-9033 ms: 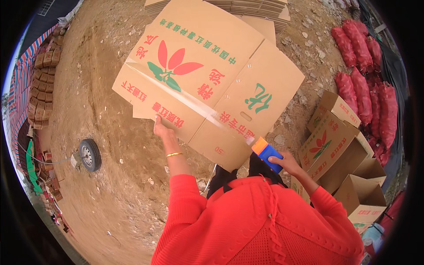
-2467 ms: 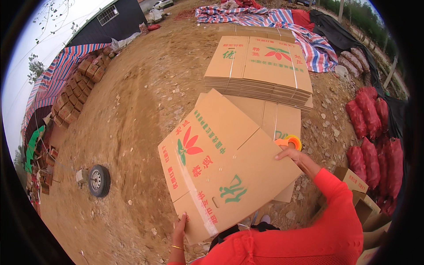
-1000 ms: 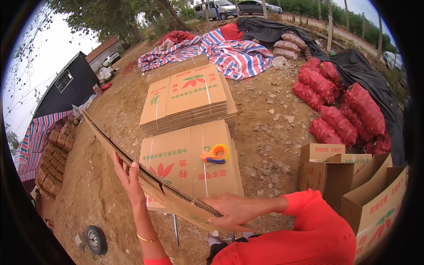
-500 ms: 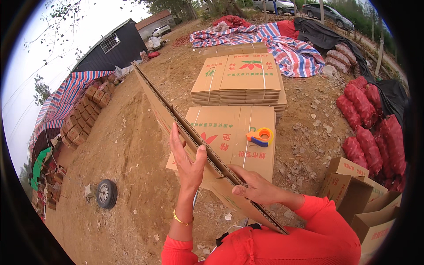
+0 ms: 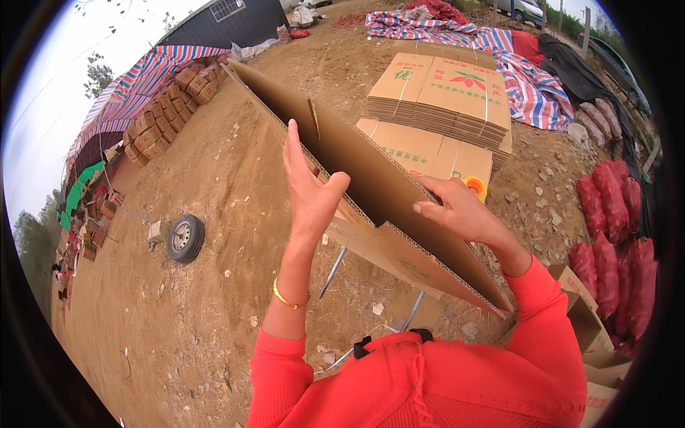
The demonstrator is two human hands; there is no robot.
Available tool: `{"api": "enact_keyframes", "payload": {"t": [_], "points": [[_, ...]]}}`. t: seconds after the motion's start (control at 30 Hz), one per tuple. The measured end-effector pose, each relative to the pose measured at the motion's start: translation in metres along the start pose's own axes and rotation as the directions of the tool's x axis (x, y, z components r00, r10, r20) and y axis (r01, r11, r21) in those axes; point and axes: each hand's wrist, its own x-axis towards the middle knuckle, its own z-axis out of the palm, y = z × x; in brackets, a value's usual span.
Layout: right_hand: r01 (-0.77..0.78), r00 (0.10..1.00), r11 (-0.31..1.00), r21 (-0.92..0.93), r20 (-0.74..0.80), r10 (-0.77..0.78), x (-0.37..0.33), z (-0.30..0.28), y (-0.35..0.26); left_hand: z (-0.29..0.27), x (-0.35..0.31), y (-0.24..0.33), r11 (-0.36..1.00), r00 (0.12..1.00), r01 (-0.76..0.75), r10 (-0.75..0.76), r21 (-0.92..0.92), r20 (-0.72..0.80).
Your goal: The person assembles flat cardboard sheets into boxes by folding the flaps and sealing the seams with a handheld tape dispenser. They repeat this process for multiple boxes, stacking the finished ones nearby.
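Observation:
A brown cardboard box (image 5: 332,153), partly unfolded, slants between my hands with a gap between its two long walls. My left hand (image 5: 311,196) holds the near wall at the rim, its fingers stretched upward and the thumb held apart. On the far wall, my right hand (image 5: 464,214) grips the edge, thumb on the inner side and fingers behind. Past the box lie flat printed cartons in a strapped stack (image 5: 435,89) and a lower pile (image 5: 421,146). An orange-yellow tape dispenser (image 5: 476,187) rests there, partly hidden by my right hand.
Metal legs (image 5: 333,272) show under the box. Opened cartons (image 5: 581,314) stand near my right elbow, beside filled red mesh sacks (image 5: 606,250). A tyre (image 5: 186,239) lies on the dirt at left. Striped sheeting (image 5: 531,93) is spread behind the carton stack.
The folded carton has been spread, and its walls now stand apart. My right hand has moved up and right with the far wall. The view has shifted, too.

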Motion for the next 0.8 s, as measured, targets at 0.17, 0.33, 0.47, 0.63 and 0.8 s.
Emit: {"api": "enact_keyframes", "payload": {"t": [0.17, 0.33, 0.47, 0.63, 0.8], "points": [[0.099, 0.995, 0.986, -0.132, -0.010, -0.102, 0.045, -0.003, -0.007, -0.059, -0.022, -0.002, 0.999, 0.999, -0.010, 0.012, 0.047, -0.052], [0.179, 0.965, 0.966, -0.187, -0.159, -0.210, 0.073, -0.001, 0.008, -0.110, -0.078, 0.022, 0.990, 0.997, 0.078, -0.080, -0.118, -0.014], [0.167, 0.982, 0.968, -0.187, -0.060, -0.181, 0.102, 0.014, -0.026, -0.145, -0.122, 0.034, 0.992, 0.992, 0.115, -0.117, -0.049, -0.040], [0.415, 0.907, 0.882, -0.223, 0.028, -0.419, 0.113, 0.078, -0.092, -0.195, -0.181, 0.013, 0.974, 0.955, 0.228, -0.225, -0.008, -0.195], [0.525, 0.836, 0.830, -0.188, 0.301, -0.460, 0.099, 0.141, -0.168, -0.230, -0.233, -0.006, 0.909, 0.736, 0.392, -0.402, -0.142, -0.545]]}}
